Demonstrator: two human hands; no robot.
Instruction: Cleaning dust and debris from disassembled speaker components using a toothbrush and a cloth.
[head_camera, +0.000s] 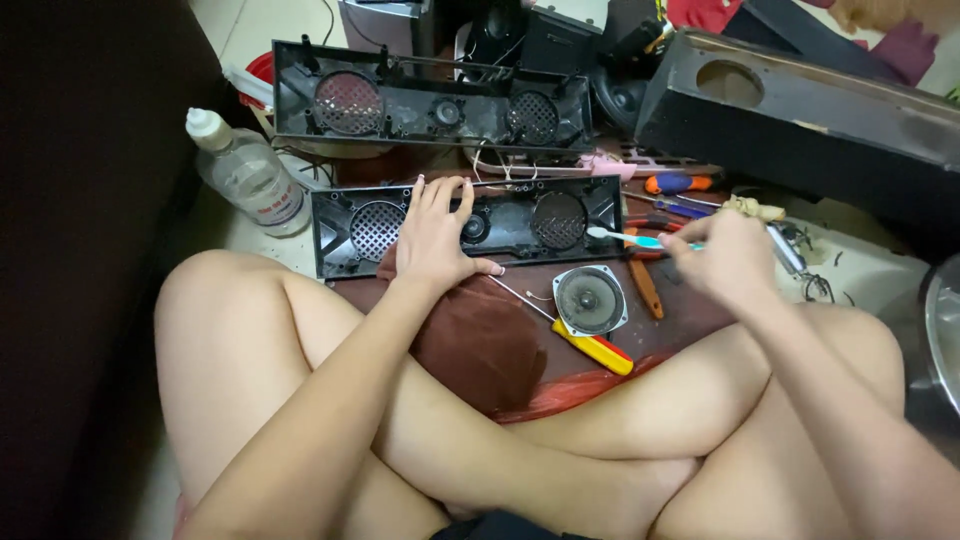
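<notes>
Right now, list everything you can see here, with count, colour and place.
speaker panel: 2, black, near one under left hand, other behind
toothbrush: 1, white and teal, in right hand
loose speaker: 1, grey, near knees
screwdriver: 1, yellow handle, beside loose speaker
cloth: 1, brown, under left wrist
bottle: 1, clear, left
speaker box: 1, black, top right
left hand: on near panel
right hand: gripping toothbrush
</notes>
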